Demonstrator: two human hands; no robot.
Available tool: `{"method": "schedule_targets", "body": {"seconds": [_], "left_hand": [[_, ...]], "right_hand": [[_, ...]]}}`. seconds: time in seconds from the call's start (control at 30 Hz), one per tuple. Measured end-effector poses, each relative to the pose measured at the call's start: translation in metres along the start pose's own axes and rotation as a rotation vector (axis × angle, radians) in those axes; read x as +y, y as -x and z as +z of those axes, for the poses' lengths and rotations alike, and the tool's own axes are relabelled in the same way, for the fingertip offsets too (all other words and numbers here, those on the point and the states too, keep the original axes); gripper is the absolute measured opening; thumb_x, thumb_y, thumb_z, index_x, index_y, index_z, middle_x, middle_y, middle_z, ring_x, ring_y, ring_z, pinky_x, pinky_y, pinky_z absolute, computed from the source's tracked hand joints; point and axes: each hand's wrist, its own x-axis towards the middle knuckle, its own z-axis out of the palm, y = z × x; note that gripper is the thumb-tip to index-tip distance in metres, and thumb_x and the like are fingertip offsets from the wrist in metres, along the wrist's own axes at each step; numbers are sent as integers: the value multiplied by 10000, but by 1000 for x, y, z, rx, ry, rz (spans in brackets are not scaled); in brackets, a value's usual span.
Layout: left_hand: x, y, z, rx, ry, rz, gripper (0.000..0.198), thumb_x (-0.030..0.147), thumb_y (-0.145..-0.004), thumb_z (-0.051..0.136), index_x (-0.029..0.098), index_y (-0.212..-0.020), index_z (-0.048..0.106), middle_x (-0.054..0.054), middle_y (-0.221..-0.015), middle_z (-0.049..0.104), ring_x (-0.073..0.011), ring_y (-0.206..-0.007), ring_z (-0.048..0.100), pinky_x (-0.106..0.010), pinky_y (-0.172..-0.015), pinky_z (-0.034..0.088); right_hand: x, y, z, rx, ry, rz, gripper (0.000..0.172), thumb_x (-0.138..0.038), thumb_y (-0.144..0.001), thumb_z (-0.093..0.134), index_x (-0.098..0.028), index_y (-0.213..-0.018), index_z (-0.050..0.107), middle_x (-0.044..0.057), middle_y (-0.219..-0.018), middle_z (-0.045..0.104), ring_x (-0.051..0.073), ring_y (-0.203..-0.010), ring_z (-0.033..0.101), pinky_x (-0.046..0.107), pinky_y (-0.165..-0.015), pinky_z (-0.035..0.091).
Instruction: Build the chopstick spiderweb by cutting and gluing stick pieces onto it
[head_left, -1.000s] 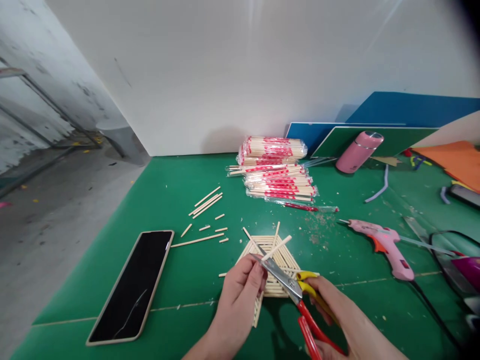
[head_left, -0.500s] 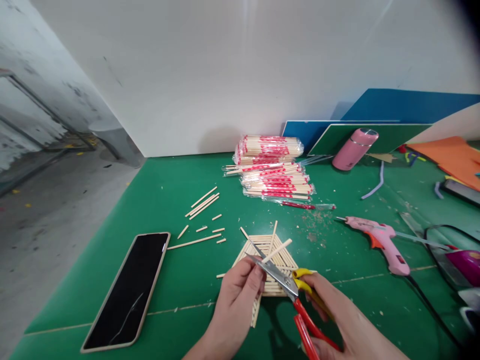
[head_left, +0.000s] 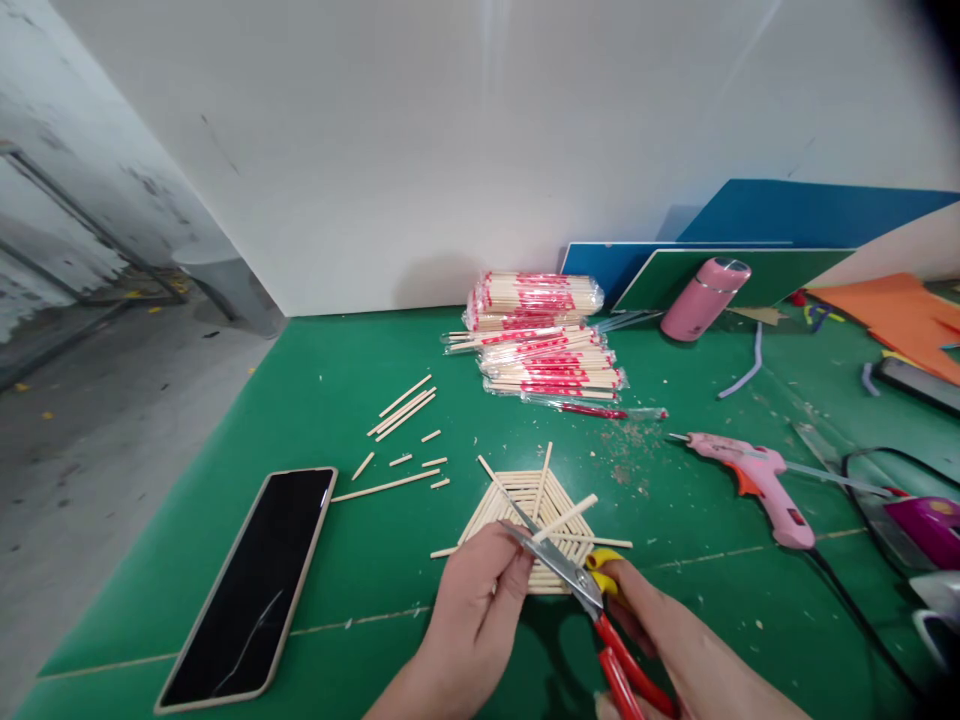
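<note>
Between the thumb and fingers of my left hand (head_left: pixel 480 605) is a thin wooden stick (head_left: pixel 574 513), its free end pointing up to the right. My right hand (head_left: pixel 660 620) grips scissors (head_left: pixel 574 578) with red and yellow handles. Their parted blades lie across the stick, close to my left fingertips. Below, on the table, sits a web-like frame of sticks (head_left: pixel 517 490) laid in nested polygon rings, with longer sticks jutting past its edge. My left hand and the scissors hide part of the frame.
Loose stick pieces (head_left: pixel 405 412) and a phone (head_left: pixel 251 590) lie to the left on the green table (head_left: pixel 360 660). Behind are wrapped chopstick bundles (head_left: pixel 551 340). To the right are a pink glue gun (head_left: pixel 757 480) with its cord, a pink bottle (head_left: pixel 705 300) and orange sheets (head_left: pixel 892 310).
My hands have shifted slightly down, with the held stick and scissors between them. The stick's free end sits a little lower and farther right. The scissors remain around it.
</note>
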Motion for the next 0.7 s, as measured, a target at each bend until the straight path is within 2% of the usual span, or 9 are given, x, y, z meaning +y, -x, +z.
{"method": "schedule_targets", "body": {"seconds": [0.13, 0.23, 0.33, 0.47, 0.7], "left_hand": [[-1, -1, 0, -12, -162, 240, 177, 94, -820, 376, 181, -757, 516, -38, -756, 561, -137, -700, 518, -226, -652, 404], [-1, -3, -1, -21, -234, 354, 167, 65, -801, 383, 181, -764, 497, -37, -726, 534, -144, -725, 504, -233, -650, 399], [0, -3, -1, -11, -274, 408, 147, 54, -776, 408, 178, -746, 481, -38, -711, 511, -149, -734, 491, -240, -639, 389], [-1, 0, 2, 32, -303, 495, 136, 49, -742, 424, 178, -736, 468, -50, -734, 526, -147, -691, 468, -250, -597, 368], [3, 1, 5, 101, -381, 552, 141, 49, -703, 425, 180, -700, 473, -41, -658, 532, -151, -645, 454, -255, -550, 334]], "right_hand": [[7, -3, 4, 16, -58, -27, 382, -374, -625, 620, -185, -956, 594, 26, -665, 648, 185, -578, 595, 265, -528, 475], [13, -11, 12, 50, -69, -12, 296, -415, -712, 529, -167, -837, 631, 34, -599, 640, 190, -571, 605, 266, -507, 475], [18, -21, 21, 79, -84, 3, 313, -386, -781, 438, -155, -723, 642, 41, -564, 636, 191, -594, 618, 262, -529, 481], [24, -28, 26, 96, -91, 18, 321, -317, -791, 423, -152, -610, 630, 41, -529, 629, 194, -606, 624, 267, -551, 484], [28, -25, 28, 107, -98, 19, 302, -270, -786, 432, -157, -571, 612, 39, -543, 630, 187, -621, 629, 247, -552, 480]]}}
